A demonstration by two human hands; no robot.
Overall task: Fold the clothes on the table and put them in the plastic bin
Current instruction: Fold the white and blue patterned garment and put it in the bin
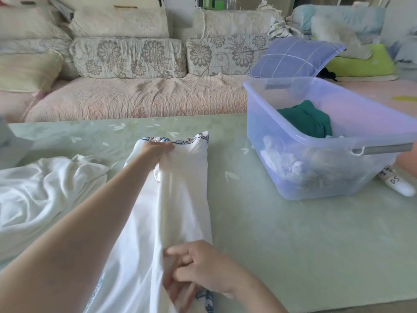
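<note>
Left hand (158, 149) is closed, pinching the far end of the white garment (180, 188) just below its patterned trim; right hand (200, 269) is half-curled, fingers gripping the near end of the same fold. The garment lies lengthwise on the green table (270, 233) as a long narrow strip, mid-fold. Judgement: thin, light, limp fabric, probably a bit slippery, so it'll sag and lose its crease if lifted by one end; best to hold both ends of the fold line, as now, or support it flat from underneath. Count: one garment in hand, one crumpled white garment (40, 190) just left of it, unfolded. One translucent plastic bin (316, 159) at right on the table, holding one green item (309, 120) plus pale clothes too blurred to count.
</note>
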